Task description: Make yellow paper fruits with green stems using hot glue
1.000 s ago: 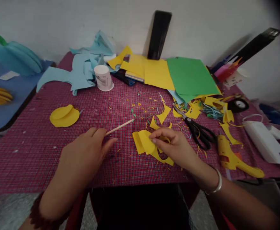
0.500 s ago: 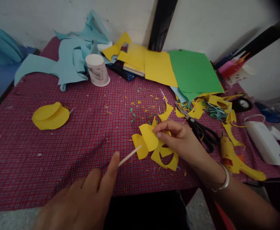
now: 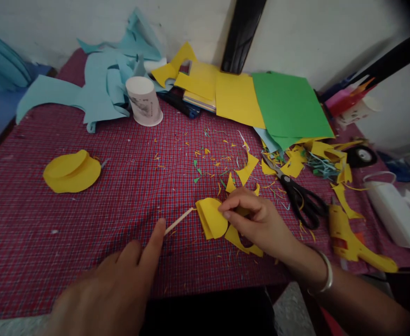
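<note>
Well left of the folded yellow paper (image 3: 212, 220), a stack of round yellow pieces (image 3: 72, 181) lies on the bench (image 3: 138, 149). Nearer the folded yellow paper, my left hand (image 3: 116, 280) is closed round a thin stick (image 3: 179, 221), its thumb hidden; the stick's tip, which overlapped the paper a moment ago, now sits just beside its left edge. The raised flap has dropped closer to the back half, so I judge the fold nearly closed, the stick clear of it. My right hand (image 3: 256, 219) pinches the paper's right side; scissors (image 3: 286, 179) lie to its upper right.
</note>
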Tool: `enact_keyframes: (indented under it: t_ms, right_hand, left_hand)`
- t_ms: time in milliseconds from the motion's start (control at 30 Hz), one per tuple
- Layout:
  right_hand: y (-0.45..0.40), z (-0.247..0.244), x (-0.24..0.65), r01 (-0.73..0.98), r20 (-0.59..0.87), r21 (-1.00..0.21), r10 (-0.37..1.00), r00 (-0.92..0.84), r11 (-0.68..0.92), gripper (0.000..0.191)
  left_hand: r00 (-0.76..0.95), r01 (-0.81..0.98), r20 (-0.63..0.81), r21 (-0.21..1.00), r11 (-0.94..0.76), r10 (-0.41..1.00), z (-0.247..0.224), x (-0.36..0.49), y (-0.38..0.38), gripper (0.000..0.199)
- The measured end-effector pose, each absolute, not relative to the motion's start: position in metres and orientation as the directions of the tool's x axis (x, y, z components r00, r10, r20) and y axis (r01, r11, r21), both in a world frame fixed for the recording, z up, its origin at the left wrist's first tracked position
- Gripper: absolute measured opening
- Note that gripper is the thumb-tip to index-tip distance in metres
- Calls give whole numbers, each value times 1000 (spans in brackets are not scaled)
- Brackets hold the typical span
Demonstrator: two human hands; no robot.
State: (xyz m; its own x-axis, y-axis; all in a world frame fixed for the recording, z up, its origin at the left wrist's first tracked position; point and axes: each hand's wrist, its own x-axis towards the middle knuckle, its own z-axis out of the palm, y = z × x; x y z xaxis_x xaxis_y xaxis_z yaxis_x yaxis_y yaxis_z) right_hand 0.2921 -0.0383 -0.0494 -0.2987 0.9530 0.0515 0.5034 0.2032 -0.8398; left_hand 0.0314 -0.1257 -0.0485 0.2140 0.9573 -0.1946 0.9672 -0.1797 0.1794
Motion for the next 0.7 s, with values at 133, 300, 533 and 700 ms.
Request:
enact_keyframes:
  t_ms: [133, 300, 533, 700]
  right_hand:
    - [-39, -53, 292, 471, 50, -858, 946, -319, 204, 9]
    - [-40, -56, 292, 470, 58, -856, 943, -327, 215, 9]
    - [-39, -56, 292, 475, 46, -856, 946, -320, 202, 9]
    - [-39, -56, 291, 474, 44, -858, 949, -313, 196, 9]
  left_hand:
    - [275, 954, -288, -40, -298, 917, -51, 34, -121, 71]
    - [273, 950, -311, -65, -307, 910, -52, 34, -120, 72]
    - [292, 950, -337, -10, -313, 895, -53, 33, -119, 73]
    - [287, 951, -340, -15, -310, 896, -54, 33, -119, 74]
